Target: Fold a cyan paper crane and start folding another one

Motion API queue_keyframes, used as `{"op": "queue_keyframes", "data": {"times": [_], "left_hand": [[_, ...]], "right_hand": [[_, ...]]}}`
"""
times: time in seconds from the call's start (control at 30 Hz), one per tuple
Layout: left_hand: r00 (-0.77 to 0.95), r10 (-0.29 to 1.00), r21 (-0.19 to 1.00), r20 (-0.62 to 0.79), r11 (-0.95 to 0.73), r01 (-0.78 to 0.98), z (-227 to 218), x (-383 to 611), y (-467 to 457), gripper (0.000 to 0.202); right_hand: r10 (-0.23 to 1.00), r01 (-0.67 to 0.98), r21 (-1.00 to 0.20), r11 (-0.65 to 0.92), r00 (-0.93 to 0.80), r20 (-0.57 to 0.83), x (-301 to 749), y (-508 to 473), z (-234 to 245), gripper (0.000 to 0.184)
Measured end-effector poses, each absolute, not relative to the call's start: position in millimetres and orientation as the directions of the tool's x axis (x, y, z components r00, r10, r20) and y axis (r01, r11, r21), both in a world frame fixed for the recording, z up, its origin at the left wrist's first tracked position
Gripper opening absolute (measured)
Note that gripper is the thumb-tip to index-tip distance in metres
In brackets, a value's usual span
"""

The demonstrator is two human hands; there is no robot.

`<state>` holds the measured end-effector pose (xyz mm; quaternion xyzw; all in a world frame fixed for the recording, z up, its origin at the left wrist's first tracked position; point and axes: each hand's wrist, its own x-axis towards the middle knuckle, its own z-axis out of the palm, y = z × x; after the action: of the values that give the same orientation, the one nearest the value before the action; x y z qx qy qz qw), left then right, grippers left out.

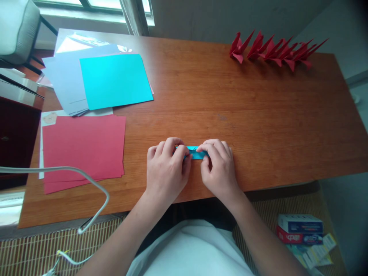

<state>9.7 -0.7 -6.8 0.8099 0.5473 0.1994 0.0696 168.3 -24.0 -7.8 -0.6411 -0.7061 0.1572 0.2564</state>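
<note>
A small strip of folded blue paper (197, 155) lies on the wooden table close to its front edge. My left hand (168, 163) is closed around the strip's left end, thumb and fingertips pinching it. At the other end, my right hand (217, 159) has its curled fingers on the paper, the index fingertip touching the upper fold near the middle. Both ends of the strip are partly hidden under my fingers.
Red paper sheets (86, 147) lie at the left, with a turquoise sheet (116, 80) over pale sheets (63, 76) behind them. Several folded red paper cranes (276, 51) stand in a row at the back right. A white cable (94, 184) loops across the front left.
</note>
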Motion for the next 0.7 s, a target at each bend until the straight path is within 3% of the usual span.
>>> {"op": "queue_keyframes", "data": {"times": [0.3, 0.43, 0.7], "left_hand": [[0.326, 0.911, 0.334, 0.251, -0.398, 0.855, -6.7, 8.5, -1.3, 0.009], [0.325, 0.910, 0.333, 0.256, -0.399, 0.855, -7.0, 9.5, 0.0, 0.009], [0.377, 0.888, 0.260, 0.263, -0.441, 0.859, -4.2, 9.1, -2.0, 0.007]], "right_hand": [[0.986, 0.782, -0.610, 0.132, -0.042, 0.159, 171.1, -24.3, -7.0, 0.025], [0.987, 0.830, -0.546, 0.110, -0.025, 0.161, 167.2, -22.3, -7.9, 0.007], [0.990, 0.855, -0.508, 0.098, -0.033, 0.136, 166.2, -21.3, -11.0, 0.006]]}}
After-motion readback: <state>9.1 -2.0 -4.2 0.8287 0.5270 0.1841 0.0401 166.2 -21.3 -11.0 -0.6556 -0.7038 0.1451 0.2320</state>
